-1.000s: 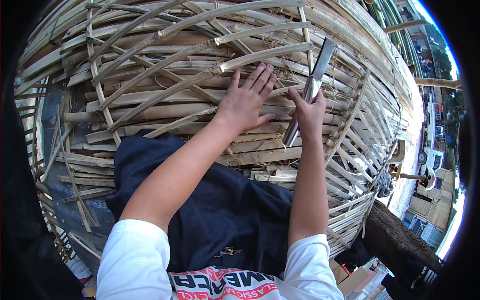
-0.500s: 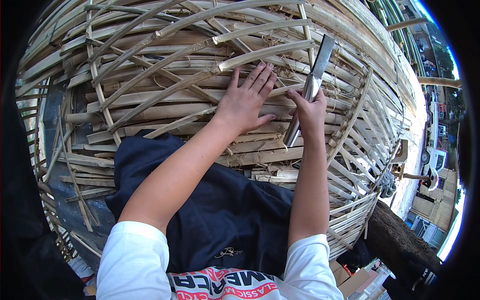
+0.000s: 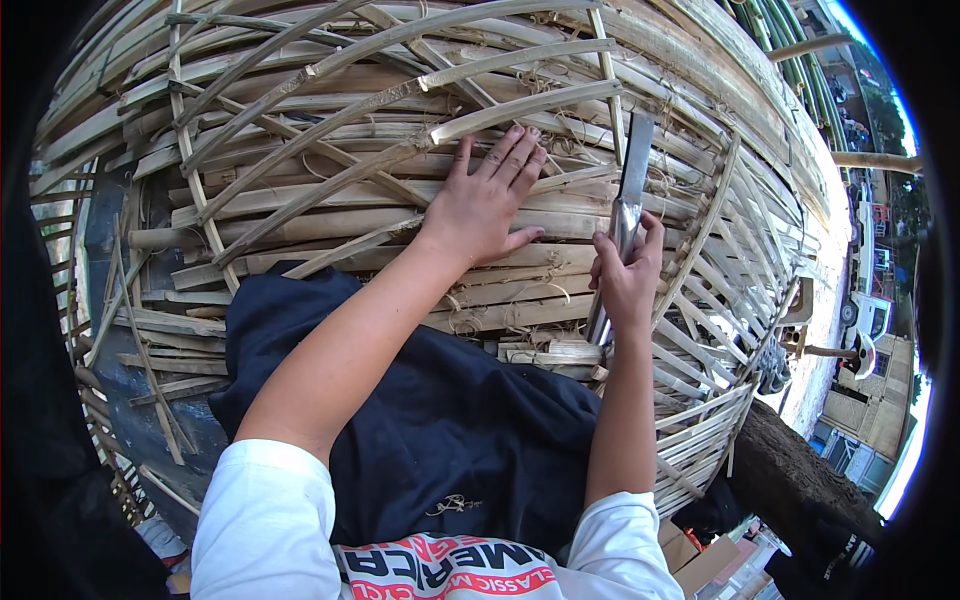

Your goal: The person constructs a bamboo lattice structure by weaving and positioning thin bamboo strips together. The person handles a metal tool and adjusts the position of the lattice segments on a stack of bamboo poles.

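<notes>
Metal flat-bladed tool (image 3: 625,214) runs through the right fingers (image 3: 652,231), blade (image 3: 636,155) above.

The right grip (image 3: 628,284) holds a bladed tool (image 3: 636,160) (left grip (image 3: 478,208) on bamboo (image 3: 565,222)).

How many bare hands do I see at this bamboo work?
2: the left hand rests spread on the bamboo strips, and the right hand grips a flat-bladed metal tool. Others could be hidden in the dark rim.
</notes>
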{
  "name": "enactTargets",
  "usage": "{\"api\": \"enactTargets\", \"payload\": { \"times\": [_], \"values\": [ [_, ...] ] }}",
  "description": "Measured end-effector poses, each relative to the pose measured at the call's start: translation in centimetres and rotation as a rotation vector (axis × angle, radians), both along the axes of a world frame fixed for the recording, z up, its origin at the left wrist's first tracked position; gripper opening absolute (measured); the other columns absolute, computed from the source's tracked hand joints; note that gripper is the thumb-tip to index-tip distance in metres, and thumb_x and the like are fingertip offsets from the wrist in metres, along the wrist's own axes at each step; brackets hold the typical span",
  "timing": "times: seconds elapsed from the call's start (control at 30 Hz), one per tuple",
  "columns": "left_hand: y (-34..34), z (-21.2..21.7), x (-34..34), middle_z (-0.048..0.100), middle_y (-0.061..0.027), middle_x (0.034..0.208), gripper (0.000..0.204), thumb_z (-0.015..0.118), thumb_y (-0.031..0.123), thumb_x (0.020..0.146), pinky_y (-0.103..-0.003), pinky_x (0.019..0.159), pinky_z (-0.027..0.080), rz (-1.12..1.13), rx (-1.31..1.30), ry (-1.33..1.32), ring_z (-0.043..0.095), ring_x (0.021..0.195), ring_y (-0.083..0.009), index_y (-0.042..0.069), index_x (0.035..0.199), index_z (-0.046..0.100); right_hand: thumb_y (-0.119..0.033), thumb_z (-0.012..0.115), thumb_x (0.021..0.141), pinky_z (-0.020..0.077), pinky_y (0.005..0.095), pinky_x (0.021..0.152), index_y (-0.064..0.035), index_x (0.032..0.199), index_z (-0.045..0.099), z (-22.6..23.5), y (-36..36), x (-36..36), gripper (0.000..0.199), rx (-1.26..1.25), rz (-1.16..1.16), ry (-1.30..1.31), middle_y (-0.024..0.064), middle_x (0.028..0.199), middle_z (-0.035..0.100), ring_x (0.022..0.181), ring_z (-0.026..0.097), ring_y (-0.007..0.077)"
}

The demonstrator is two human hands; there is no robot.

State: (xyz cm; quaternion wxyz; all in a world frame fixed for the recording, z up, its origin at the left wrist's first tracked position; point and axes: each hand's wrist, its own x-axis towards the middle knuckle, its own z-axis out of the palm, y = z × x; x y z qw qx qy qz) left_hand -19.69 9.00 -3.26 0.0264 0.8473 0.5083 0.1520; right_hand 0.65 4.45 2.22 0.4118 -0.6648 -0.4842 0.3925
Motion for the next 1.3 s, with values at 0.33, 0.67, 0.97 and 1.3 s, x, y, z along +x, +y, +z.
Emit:
{"api": "enactTargets", "payload": {
  "times": [0.33,0.67,0.97,1.3],
  "values": [
    [0.1,0.0,0.1,0.024,-0.0110,0.159,0.092,0.051,0.069,0.086,-0.059,0.116,0.018,0.006,0.015,0.026,0.016,0.149,-0.0243,0.011,0.152,0.025,-0.006,0.068,0.089,0.0513,0.0330,0.070,-0.0017,0.122,0.052,0.3,-6.3,1.1,0.036,0.130,0.132,-0.395,0.0153,0.095,0.066,0.078,0.065,0.0205],
    [0.2,-0.2,-0.2,0.025,-0.0107,0.158,0.092,0.054,0.067,0.085,-0.060,0.116,0.018,0.009,0.029,-0.006,0.019,0.148,-0.0242,0.010,0.151,0.026,-0.011,0.061,0.094,0.0505,0.0474,0.075,-0.0018,0.121,0.051,1.6,-4.7,-0.6,0.031,0.023,0.312,-0.663,0.0252,0.103,0.064,0.090,0.064,0.0431],
    [0.0,-0.3,0.2,0.026,-0.0104,0.157,0.093,0.054,0.068,0.084,-0.059,0.116,0.020,-0.004,0.030,0.011,0.021,0.148,-0.0237,0.010,0.152,0.026,-0.012,0.059,0.094,0.0510,0.0489,0.075,-0.0036,0.122,0.050,-0.6,-4.8,-0.1,0.031,0.080,0.312,-0.711,0.0244,0.104,0.063,0.091,0.063,0.0455],
    [0.1,-0.8,0.0,0.028,-0.0088,0.157,0.093,0.054,0.068,0.084,-0.058,0.116,0.020,0.003,0.033,-0.012,0.023,0.147,-0.0222,0.010,0.152,0.027,-0.011,0.059,0.095,0.0523,0.0466,0.078,0.0018,0.125,0.046,0.8,-3.6,-1.0,0.035,0.112,0.302,-0.699,0.0262,0.108,0.062,0.095,0.064,0.0437]
  ]
}}
